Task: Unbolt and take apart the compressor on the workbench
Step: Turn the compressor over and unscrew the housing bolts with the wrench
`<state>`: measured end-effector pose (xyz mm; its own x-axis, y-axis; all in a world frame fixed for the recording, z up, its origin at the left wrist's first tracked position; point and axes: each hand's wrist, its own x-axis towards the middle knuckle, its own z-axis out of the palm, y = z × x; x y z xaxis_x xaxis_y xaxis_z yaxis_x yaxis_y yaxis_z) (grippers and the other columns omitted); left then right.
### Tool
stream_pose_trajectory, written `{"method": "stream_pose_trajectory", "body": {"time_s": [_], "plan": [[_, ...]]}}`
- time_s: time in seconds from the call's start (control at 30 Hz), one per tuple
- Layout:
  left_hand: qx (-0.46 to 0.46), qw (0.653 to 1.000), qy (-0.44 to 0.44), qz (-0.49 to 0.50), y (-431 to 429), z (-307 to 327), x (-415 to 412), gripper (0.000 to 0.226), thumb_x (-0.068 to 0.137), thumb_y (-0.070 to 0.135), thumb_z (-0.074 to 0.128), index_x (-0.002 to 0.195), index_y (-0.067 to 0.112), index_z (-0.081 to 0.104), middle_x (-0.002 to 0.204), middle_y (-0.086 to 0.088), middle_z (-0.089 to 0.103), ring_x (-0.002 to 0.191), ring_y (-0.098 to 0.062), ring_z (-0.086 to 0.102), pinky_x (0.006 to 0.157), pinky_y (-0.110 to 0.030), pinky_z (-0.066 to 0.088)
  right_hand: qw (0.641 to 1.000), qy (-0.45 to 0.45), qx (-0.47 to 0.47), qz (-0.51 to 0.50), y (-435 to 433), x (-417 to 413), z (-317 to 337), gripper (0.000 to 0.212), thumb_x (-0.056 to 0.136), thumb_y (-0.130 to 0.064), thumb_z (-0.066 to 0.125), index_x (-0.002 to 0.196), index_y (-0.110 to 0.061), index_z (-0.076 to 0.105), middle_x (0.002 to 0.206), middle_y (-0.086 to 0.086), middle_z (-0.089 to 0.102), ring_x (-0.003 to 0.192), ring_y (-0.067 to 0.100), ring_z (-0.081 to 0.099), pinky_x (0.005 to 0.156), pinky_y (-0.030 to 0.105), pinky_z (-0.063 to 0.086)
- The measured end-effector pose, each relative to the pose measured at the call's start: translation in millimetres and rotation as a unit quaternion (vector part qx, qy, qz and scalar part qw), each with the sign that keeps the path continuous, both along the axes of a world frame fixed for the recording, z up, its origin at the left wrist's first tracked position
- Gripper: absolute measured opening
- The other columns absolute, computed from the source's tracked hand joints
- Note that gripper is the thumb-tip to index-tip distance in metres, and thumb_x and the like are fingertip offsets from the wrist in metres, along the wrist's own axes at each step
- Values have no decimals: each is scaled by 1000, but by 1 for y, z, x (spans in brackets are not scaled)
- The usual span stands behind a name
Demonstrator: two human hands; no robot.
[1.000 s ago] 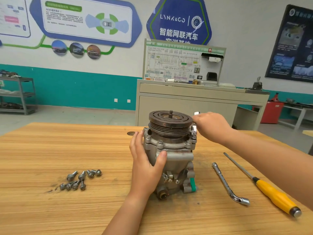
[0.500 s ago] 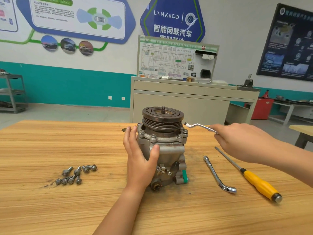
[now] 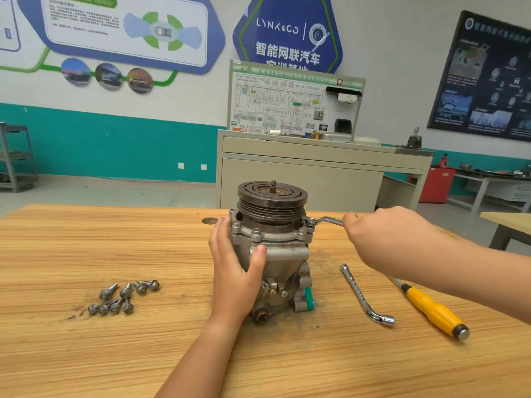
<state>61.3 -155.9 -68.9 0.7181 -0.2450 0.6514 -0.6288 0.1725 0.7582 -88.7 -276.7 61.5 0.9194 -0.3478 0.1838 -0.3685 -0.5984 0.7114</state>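
Right hand (image 3: 385,237): against the pulley a second ago, now drawn out to the right of the compressor (image 3: 275,254). Wrench (image 3: 326,220): ring end, just above the flange half a second ago, now lowered onto a flange bolt (image 3: 310,222).

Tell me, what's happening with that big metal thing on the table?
A person is taking a compressor apart on the wooden workbench. The left hand holds its body steady while the right hand grips a thin wrench whose end sits at the right side of the bolted flange. A pile of loose bolts lies to the left. An L-shaped socket wrench and a yellow-handled screwdriver lie unused on the right.
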Motion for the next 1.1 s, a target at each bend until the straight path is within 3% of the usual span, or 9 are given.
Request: {"method": "stream_pose_trajectory", "body": {"time_s": [0.13, 0.27, 0.4, 0.5, 0.57, 0.67, 0.83, 0.97, 1.1], "plan": [[-1, 1000, 5, -4, 0, -1, 0, 60, 71, 62, 39, 125, 58, 12, 143, 21, 15, 133, 12, 13, 96, 3, 12, 998, -18, 12, 63, -18, -2, 5, 15, 95, -31, 27, 91, -17, 33, 53, -6, 37, 43, 9, 34, 39, 23, 24], [-2, 1000, -4, -4, -2, 0, 1, 60, 71, 60, 39, 124, 57, 13, 142, 18, 16, 124, 27, 9, 93, 8, 11, 996, 17, -3, 92, -64, 19, 11, 10, 97, -17, 31, 101, -16, 40, 58, -6, 38, 46, 12, 35, 44, 25, 27], [2, 1000, -18, 5, -2, -2, 4, 62, 71, 61, 40, 126, 57, 11, 143, 19, 16, 123, 28, 9, 91, 9, 12, 986, -73, 36, 148, -85, 64, -5, 22, 95, -8, 41, 115, -12, 49, 87, 0, 56, 77, 17, 55, 66, 25, 47], [8, 999, -37, 25, -4, -2, 4, 60, 75, 60, 38, 128, 57, 10, 147, 17, 12, 128, 24, 7, 92, 8, 12, 964, -148, 78, 207, -81, 97, -19, 35, 92, -3, 38, 121, -13, 54, 109, 5, 62, 95, 23, 57, 72, 24, 38], [11, 999, -41, 30, -4, -3, 2, 59, 77, 58, 37, 129, 55, 9, 151, 12, 10, 130, 21, 6, 93, 8, 11, 955, -167, 101, 223, -76, 106, -20, 34, 90, -1, 39, 115, -13, 59, 108, 5, 64, 95, 25, 57, 73, 26, 33], [3, 998, -48, 35, -4, -3, 1, 60, 78, 55, 38, 131, 50, 11, 150, 7, 10, 128, 24, 3, 94, 8, 10, 950, -201, 124, 204, -74, 95, -13, 25, 96, -9, 39, 112, -11, 58, 104, 7, 65, 93, 27, 59, 75, 33, 43], [3, 998, -48, 34, -4, -4, 3, 61, 78, 56, 38, 130, 55, 6, 148, 13, 8, 127, 25, 2, 93, 9, 9, 855, -392, 286, 185, -59, 38, -6, 26, 101, -24, 30, 111, -8, 47, 63, 0, 50, 63, 26, 53, 55, 32, 31], [5, 999, -37, 27, -3, -2, 1, 62, 77, 58, 37, 128, 60, 3, 146, 19, 6, 127, 26, 1, 94, 6, 10, 937, -247, 236, 64, -38, 3, -1, 19, 100, -25, 30, 113, -17, 42, 64, -4, 46, 55, 12, 45, 45, 28, 27], [6, 999, -21, 27, -2, -2, -2, 63, 75, 60, 37, 129, 57, 3, 153, 12, 7, 124, 28, 2, 91, 7, 11, 971, -137, 196, 26, -15, -8, -6, 14, 98, -21, 36, 110, -23, 44, 68, -7, 45, 57, 7, 43, 43, 23, 28]]}}
